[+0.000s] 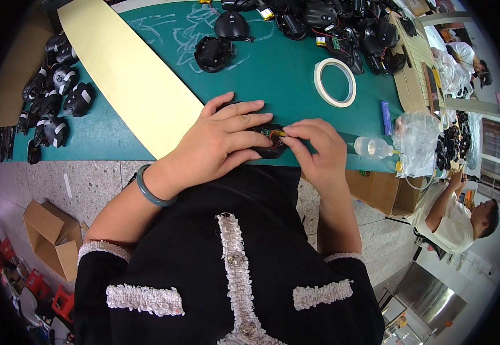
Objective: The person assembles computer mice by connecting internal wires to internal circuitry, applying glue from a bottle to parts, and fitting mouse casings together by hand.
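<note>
A black plastic housing [270, 150] lies at the table's near edge, with a bit of green circuit board and thin wires showing inside. My left hand [218, 135] is laid over it, fingers stretched across the top and thumb along the near side, gripping it against the table. Much of the housing is hidden beneath that hand. Between the thumb and forefinger of my right hand [319, 146] is a small yellow piece [279, 133], pinched just above the wires. Its exact kind is too small to make out. Farther off sit two black shells [231, 26] [213, 54].
Black housings with wires and small batteries pile up at the far right [325, 17]; more black units [49, 109] cluster left. A pale yellow board [129, 75], tape roll [335, 82], clear bottle [373, 148] and plastic bag [416, 141] lie around. Another person [451, 221] sits right.
</note>
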Tool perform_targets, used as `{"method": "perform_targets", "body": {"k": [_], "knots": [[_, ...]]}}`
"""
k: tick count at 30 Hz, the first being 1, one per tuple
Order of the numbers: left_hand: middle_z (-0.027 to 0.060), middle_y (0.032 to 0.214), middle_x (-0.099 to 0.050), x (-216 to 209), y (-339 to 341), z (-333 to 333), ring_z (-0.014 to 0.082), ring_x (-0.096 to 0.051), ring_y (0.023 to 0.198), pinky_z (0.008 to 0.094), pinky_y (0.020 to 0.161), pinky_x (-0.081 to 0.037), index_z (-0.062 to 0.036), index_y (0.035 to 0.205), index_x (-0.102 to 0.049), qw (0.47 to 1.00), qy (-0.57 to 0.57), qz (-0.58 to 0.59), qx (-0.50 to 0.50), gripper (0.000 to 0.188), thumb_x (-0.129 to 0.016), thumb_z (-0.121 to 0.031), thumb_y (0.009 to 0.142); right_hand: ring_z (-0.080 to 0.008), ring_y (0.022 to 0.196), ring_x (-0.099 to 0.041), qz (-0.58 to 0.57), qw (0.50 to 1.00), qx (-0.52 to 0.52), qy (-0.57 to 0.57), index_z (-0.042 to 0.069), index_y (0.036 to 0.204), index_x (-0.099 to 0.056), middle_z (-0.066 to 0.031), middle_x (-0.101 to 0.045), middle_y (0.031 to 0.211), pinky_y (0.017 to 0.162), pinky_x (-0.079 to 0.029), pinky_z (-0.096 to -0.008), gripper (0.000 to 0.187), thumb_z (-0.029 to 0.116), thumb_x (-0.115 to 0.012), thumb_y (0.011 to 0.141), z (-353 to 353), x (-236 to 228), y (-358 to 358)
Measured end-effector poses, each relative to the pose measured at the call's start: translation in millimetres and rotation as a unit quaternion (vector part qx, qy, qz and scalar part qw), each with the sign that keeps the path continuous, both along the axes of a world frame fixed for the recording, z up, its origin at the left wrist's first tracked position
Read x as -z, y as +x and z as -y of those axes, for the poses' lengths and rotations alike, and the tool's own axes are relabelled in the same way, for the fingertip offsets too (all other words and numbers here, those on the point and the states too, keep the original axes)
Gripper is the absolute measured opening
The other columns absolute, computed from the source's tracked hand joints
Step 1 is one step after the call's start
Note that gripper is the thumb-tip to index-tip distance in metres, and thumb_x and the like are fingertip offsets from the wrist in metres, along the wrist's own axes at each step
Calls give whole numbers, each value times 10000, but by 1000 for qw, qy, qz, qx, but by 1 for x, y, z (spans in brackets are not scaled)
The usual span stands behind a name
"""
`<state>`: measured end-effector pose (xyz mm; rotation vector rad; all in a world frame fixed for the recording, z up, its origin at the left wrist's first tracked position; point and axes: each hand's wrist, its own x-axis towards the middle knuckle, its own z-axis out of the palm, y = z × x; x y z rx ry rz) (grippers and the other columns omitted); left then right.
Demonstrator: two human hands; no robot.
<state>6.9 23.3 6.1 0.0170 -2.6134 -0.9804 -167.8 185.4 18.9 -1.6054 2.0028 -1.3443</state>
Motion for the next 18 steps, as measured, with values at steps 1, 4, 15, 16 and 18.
{"method": "perform_targets", "body": {"k": [1, 4, 15, 16, 18], "knots": [[31, 1375, -604, -1, -1, 0, 274, -461, 1379, 514, 1153, -272, -189, 1101, -731, 1000, 4, 2, 0, 300, -770, -189, 803, -243, 796, -656, -87, 996, 7, 1, 69, 926, -693, -65, -686, 891, 747, -502, -352, 146, 80, -758, 795, -1, -7, 3], [29, 1369, -607, -3, 0, 0, 272, -460, 1379, 514, 1153, -271, -188, 1090, -728, 1000, 9, 5, -1, 291, -770, -186, 802, -248, 794, -652, -185, 983, 7, 3, 83, 926, -681, -56, -682, 879, 734, -495, -360, 148, 79, -752, 796, 2, -14, 4], [30, 1366, -610, -3, -1, -1, 269, -453, 1386, 519, 1158, -264, -161, 1042, -718, 1000, 8, 3, 8, 248, -769, -182, 800, -249, 793, -644, -106, 992, -55, 39, 89, 909, -674, -45, -680, 867, 757, -483, -372, 150, 92, -757, 784, 3, -12, -6], [33, 1364, -612, -3, -1, -1, 268, -454, 1386, 519, 1160, -264, -141, 1022, -689, 1000, 8, 7, 6, 242, -773, -175, 798, -249, 801, -638, -156, 986, -48, 25, 91, 919, -672, -42, -673, 873, 778, -482, -378, 159, 97, -754, 783, 5, -11, -4], [37, 1362, -615, -4, -2, -1, 267, -455, 1386, 519, 1161, -265, -121, 1002, -659, 1000, 9, 10, 5, 242, -776, -169, 795, -249, 809, -633, -207, 978, -41, 10, 94, 929, -669, -38, -666, 879, 798, -482, -385, 168, 102, -750, 782, 6, -11, -1]]}}
